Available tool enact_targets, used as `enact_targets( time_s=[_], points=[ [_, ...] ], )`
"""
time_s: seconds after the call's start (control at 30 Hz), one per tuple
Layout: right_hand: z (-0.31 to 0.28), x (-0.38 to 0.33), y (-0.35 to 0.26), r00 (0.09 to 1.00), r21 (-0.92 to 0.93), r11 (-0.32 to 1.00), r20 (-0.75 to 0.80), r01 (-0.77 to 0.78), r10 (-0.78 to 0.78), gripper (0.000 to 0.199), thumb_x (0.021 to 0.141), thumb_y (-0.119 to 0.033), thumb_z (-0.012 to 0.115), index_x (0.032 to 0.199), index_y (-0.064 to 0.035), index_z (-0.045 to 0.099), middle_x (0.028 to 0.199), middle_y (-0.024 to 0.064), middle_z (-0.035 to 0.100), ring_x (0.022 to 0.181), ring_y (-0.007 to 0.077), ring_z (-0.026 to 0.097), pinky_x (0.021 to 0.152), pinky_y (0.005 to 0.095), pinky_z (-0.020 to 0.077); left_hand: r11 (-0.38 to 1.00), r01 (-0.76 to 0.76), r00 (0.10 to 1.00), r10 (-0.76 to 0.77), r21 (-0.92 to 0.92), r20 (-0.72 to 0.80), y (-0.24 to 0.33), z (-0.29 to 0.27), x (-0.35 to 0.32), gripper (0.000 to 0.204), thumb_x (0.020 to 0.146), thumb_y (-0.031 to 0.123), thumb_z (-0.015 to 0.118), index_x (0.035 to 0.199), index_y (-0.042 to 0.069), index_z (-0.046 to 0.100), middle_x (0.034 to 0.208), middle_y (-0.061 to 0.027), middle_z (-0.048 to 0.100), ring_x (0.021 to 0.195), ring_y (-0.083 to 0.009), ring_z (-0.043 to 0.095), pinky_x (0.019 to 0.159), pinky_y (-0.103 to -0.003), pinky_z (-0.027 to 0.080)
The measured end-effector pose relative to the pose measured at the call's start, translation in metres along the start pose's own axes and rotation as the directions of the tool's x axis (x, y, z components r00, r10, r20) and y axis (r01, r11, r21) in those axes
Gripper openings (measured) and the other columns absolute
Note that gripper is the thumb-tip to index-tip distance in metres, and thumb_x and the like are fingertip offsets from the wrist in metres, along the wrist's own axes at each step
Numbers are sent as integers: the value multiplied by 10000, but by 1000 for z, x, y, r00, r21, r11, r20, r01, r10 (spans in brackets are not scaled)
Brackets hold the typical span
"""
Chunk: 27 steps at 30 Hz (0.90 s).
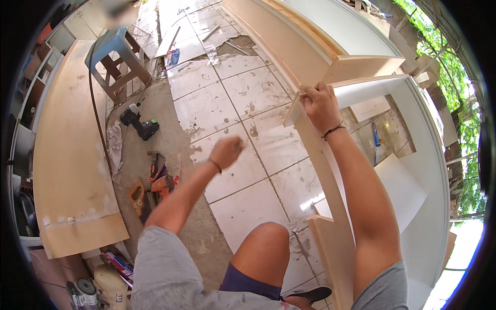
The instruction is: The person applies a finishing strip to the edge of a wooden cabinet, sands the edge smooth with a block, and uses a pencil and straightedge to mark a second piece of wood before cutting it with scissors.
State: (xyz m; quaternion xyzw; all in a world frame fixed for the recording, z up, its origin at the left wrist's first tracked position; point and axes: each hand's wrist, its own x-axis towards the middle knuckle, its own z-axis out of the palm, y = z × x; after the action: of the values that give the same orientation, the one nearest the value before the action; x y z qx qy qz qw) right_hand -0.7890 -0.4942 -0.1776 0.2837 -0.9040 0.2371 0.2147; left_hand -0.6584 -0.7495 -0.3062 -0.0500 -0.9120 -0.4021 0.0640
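My right hand [322,109] grips the upper corner of a pale wooden cabinet frame [327,178], its fingers bent over the board's edge. The frame runs down along my right side toward my knee and has a white inner panel [429,170]. My left hand [226,153] is a closed fist over the tiles, apart from the frame and slightly blurred. Whatever it may hold is hidden by the curled fingers. Beyond the right hand, a second wooden cabinet piece [310,57] lies close to the frame's corner.
White floor tiles [206,88] border bare concrete. On the concrete lie a cordless drill [138,123], a hammer [153,164], an orange power tool [163,185] and a handsaw [137,197]. Left are a stool [114,54] and a long plywood panel [72,139]. A blue-handled tool [376,135] lies inside the frame.
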Motion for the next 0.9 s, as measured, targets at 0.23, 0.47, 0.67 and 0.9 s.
enact_targets(
  time_s=[0.23, 0.47, 0.67, 0.9],
  points=[
    [-6, 18, 13, 946, -28, 968, 224, 248, -235, 230, 796, -98, 610, 1011, -129, 687, 924, 54, 668, 887, 255, 625, 788, 395, 464, 888, 394, 903, -325, -238, 281, 9, 83, -163, 221, 862, 211, 666, 874, -9, 653, 735, -153, 656, 661, -206, 621, 635, -328, 489],
    [-15, 34, 10, 863, -109, 933, 428, 343, -268, 204, 770, -82, 630, 966, -120, 672, 906, 45, 687, 817, 240, 654, 733, 390, 479, 877, 400, 895, -311, -267, 319, 18, 111, -203, 213, 857, 233, 660, 886, 22, 661, 800, -188, 659, 732, -321, 652, 659, -367, 510],
    [-11, 32, 13, 874, -235, 951, 482, 202, -67, 164, 829, -176, 568, 972, -153, 647, 910, 75, 679, 861, 275, 656, 747, 418, 507, 876, 439, 868, -358, -197, 345, 23, 110, -166, 271, 857, 130, 639, 1108, 28, 624, 930, -191, 672, 845, -281, 660, 750, -353, 513],
    [-41, 0, 6, 981, -41, 987, 125, 154, -148, 564, 785, -208, 660, 1306, -83, 484, 1281, 259, 503, 1188, 382, 495, 1005, 425, 389, 933, 335, 902, -358, 133, 241, 87, 61, -67, 409, 850, 338, 616, 1204, 134, 610, 1034, -209, 647, 961, -378, 612, 836, -443, 490]
  ],
)
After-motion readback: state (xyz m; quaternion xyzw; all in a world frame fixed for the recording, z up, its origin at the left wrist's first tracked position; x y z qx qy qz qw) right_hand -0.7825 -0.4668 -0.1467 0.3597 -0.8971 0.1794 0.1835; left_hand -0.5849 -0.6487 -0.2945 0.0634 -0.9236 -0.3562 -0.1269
